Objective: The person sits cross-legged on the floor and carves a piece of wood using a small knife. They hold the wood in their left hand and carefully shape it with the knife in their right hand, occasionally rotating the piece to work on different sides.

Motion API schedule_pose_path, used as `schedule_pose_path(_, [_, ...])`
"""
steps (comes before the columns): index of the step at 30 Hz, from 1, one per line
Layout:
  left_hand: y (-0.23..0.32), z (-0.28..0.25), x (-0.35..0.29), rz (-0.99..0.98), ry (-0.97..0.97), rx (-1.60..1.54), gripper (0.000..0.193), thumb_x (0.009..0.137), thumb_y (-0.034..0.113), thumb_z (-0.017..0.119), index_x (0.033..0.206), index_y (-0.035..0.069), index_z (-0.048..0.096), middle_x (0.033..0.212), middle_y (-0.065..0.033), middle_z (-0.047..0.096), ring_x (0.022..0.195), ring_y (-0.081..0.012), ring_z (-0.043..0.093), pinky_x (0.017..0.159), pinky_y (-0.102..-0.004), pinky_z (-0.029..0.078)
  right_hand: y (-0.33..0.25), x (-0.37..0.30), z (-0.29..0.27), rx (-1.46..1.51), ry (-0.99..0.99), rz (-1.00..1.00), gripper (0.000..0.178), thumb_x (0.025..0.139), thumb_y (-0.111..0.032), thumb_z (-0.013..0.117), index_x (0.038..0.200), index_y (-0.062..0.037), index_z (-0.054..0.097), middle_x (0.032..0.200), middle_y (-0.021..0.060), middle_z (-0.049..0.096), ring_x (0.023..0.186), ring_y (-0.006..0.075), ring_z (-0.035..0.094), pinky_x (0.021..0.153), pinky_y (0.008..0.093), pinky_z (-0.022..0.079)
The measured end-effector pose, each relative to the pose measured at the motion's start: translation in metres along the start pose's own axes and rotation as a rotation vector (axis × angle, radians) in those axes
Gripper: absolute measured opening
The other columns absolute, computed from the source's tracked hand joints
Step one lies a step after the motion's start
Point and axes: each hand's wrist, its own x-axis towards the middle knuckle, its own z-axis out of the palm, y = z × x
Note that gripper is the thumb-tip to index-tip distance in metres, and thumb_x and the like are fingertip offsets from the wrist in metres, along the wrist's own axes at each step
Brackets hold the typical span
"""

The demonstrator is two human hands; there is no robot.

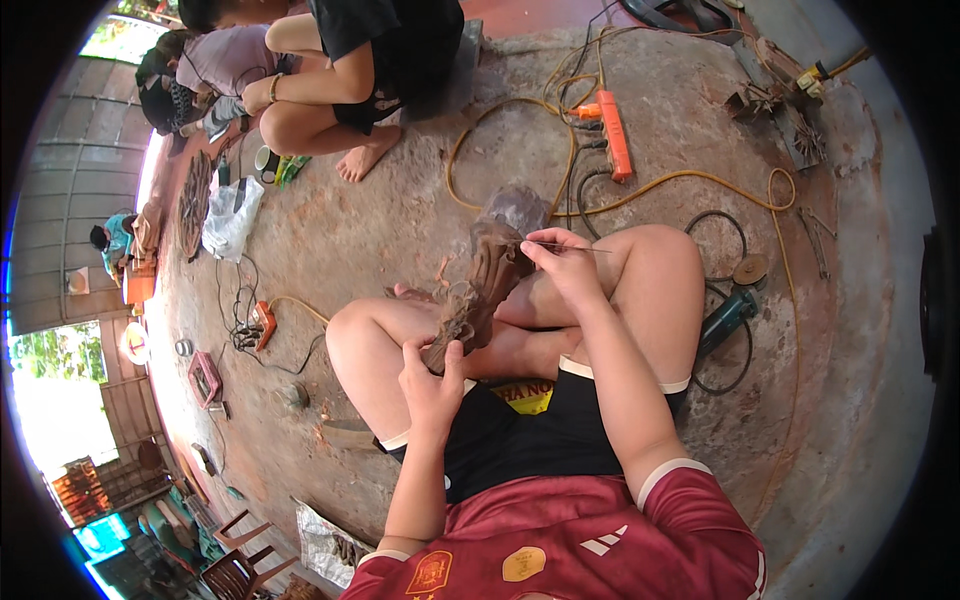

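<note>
A brown carved figure (490, 265), apparently of wood, lies tilted across my crossed legs. My left hand (432, 380) is wrapped round its lower end, where the carving looks rough and knotted. In my right hand (567, 265) a thin, dark, rod-like tool (592, 249) is pinched between the fingers, beside the figure's upper part. The tool's tip is too small to make out against the carving. Just beyond the figure's top, a clear plastic bag (516, 205) rests on the floor.
An orange power strip (615, 135) with looping yellow cable lies ahead. Near my right knee is a green power tool (728, 320). Another orange socket block (263, 325) and a white plastic bag (232, 218) are on the left. People crouch (350, 75) at the far left.
</note>
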Motion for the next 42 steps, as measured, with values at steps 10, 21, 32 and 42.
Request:
schedule_pose_path(10, [-0.045, 0.019, -0.016, 0.303, 0.156, -0.009, 0.025, 0.087, 0.012, 0.075, 0.1, -0.006, 0.063, 0.077, -0.0219, 0.07, 0.07, -0.0308, 0.073, 0.063, -0.0366, 0.057, 0.001, 0.001, 0.0, -0.151, 0.126, 0.073, 0.011, 0.085, -0.01, 0.077, 0.089, -0.0007, 0.073, 0.08, 0.0007, 0.068, 0.072, 0.0083, 0.059, 0.064, 0.0259, 0.047])
schedule_pose_path(21, [-0.054, 0.02, -0.021, 0.378, 0.136, -0.005, 0.031, 0.086, 0.015, 0.077, 0.104, -0.007, 0.063, 0.083, -0.0221, 0.07, 0.074, -0.0323, 0.073, 0.066, -0.0368, 0.057, 0.005, 0.01, -0.007, -0.094, 0.159, 0.02, 0.01, 0.085, -0.008, 0.076, 0.088, -0.0001, 0.072, 0.082, 0.0026, 0.069, 0.073, 0.0092, 0.061, 0.065, 0.0258, 0.048])
schedule_pose_path(32, [-0.052, 0.021, -0.016, 0.477, 0.129, 0.065, 0.034, 0.083, 0.013, 0.08, 0.107, -0.006, 0.063, 0.083, -0.0207, 0.066, 0.071, -0.0343, 0.068, 0.065, -0.0377, 0.055, -0.008, -0.001, -0.003, -0.388, -0.162, -0.234, 0.013, 0.083, -0.014, 0.079, 0.089, -0.0028, 0.074, 0.08, 0.0036, 0.069, 0.076, 0.0129, 0.063, 0.068, 0.0291, 0.051])
schedule_pose_path(42, [-0.051, 0.019, -0.016, 0.609, 0.063, 0.132, 0.04, 0.079, 0.008, 0.081, 0.111, -0.003, 0.06, 0.081, -0.0183, 0.064, 0.066, -0.0335, 0.065, 0.058, -0.0387, 0.053, -0.005, 0.001, 0.001, -0.599, -0.187, -0.354, 0.016, 0.081, -0.017, 0.078, 0.087, -0.0036, 0.074, 0.086, 0.0132, 0.071, 0.082, 0.0287, 0.069, 0.073, 0.0385, 0.053])
